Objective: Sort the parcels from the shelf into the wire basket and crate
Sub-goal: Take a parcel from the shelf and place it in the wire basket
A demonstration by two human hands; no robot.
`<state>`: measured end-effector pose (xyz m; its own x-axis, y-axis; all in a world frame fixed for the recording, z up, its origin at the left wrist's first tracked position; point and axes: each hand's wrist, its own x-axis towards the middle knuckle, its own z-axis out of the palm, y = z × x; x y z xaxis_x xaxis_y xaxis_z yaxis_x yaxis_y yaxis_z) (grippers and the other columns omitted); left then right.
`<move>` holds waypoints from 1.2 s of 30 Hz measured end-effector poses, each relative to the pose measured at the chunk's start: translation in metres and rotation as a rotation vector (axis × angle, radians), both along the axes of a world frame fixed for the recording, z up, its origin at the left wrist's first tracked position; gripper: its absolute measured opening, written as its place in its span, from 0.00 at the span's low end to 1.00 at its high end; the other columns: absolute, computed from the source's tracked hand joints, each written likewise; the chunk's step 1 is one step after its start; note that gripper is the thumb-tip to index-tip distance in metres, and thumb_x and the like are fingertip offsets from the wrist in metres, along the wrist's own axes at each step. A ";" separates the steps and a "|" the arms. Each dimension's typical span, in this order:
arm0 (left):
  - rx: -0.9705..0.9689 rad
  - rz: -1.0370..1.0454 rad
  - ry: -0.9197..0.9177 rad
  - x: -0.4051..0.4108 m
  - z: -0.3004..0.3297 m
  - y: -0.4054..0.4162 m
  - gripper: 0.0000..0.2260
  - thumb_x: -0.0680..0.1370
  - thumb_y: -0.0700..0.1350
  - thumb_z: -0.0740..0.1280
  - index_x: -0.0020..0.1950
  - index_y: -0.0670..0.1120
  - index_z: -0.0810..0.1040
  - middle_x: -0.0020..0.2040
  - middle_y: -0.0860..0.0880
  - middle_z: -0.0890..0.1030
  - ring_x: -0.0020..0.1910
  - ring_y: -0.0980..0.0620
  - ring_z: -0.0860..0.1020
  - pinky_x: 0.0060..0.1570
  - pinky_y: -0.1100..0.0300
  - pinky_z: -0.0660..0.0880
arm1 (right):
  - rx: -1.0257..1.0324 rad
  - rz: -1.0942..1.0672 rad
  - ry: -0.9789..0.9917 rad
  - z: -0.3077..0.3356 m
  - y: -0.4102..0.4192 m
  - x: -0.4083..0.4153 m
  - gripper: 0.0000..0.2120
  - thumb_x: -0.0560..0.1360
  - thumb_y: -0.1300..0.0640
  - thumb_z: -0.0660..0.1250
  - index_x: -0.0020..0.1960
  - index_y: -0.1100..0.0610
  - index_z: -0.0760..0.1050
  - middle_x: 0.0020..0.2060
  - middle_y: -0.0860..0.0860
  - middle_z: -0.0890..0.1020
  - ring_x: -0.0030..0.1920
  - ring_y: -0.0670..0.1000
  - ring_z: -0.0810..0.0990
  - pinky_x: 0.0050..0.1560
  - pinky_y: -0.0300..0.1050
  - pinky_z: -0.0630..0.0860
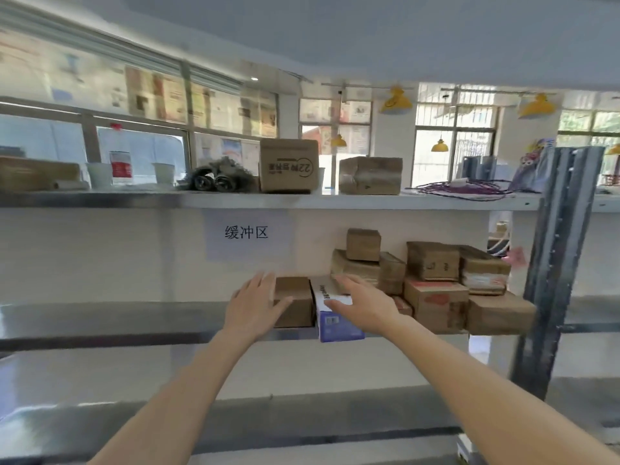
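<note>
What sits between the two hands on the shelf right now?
In the head view, a small brown carton and a blue-and-white box stand side by side between the left hand and the right hand.

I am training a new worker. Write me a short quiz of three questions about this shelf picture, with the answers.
1. True or false: the left hand rests on a brown carton.
2. Which parcel does the right hand reach over? A) the blue and white box B) a black bag C) a red envelope
3. Fill in: the paper sign hangs on the wall ______ the two hands.

Key: 1 true; 2 A; 3 above.
</note>
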<state>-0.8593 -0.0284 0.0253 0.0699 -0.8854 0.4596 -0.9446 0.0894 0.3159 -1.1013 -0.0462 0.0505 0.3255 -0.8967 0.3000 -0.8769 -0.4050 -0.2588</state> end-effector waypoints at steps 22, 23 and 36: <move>0.320 -0.113 0.253 0.075 -0.080 -0.215 0.36 0.80 0.68 0.58 0.83 0.51 0.56 0.81 0.48 0.60 0.79 0.47 0.60 0.75 0.49 0.61 | 0.273 -0.075 0.016 -0.086 -0.236 0.107 0.35 0.80 0.33 0.56 0.82 0.46 0.54 0.80 0.51 0.59 0.76 0.55 0.67 0.70 0.54 0.70; 0.339 -0.123 0.265 0.073 -0.085 -0.221 0.37 0.80 0.68 0.58 0.82 0.50 0.56 0.81 0.48 0.61 0.79 0.46 0.60 0.74 0.50 0.61 | 0.289 -0.076 0.017 -0.089 -0.239 0.108 0.35 0.80 0.33 0.56 0.82 0.46 0.53 0.80 0.52 0.60 0.76 0.56 0.66 0.72 0.54 0.69; 0.491 -0.239 0.971 0.089 -0.113 -0.237 0.31 0.80 0.61 0.65 0.78 0.45 0.68 0.77 0.47 0.68 0.76 0.47 0.67 0.66 0.60 0.63 | 0.217 -0.131 -0.238 -0.095 -0.232 0.150 0.32 0.78 0.41 0.67 0.79 0.47 0.63 0.77 0.50 0.67 0.76 0.52 0.66 0.72 0.44 0.64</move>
<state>-0.7704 -0.2656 -0.0882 0.0133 -0.9947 -0.1018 -0.2527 -0.1018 0.9622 -0.9513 -0.2780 -0.0449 0.1477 -0.9774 0.1512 -0.8223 -0.2063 -0.5303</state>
